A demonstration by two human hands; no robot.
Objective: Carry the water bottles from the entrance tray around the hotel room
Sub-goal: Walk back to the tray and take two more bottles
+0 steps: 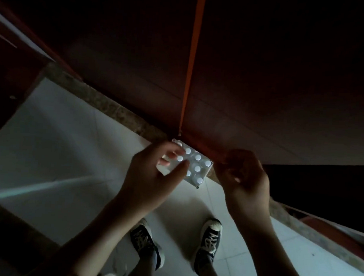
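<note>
A wrapped pack of water bottles (197, 167) shows from above as several white caps, lying at the foot of a dark wooden door by the stone threshold. My left hand (154, 174) covers the pack's left part, and its thumb and fingers pinch the wrap there. Just beside the pack's right corner is my right hand (243, 179), its fingers loosely curled with nothing in them. The room is dark, so I cannot make out the bottles' bodies.
A dark wooden door (264, 79) with an orange strip of light (191, 64) at its gap fills the upper view. A speckled stone threshold (107, 104) runs diagonally. Pale floor tiles (60, 152) lie below, with my two dark sneakers (208, 242).
</note>
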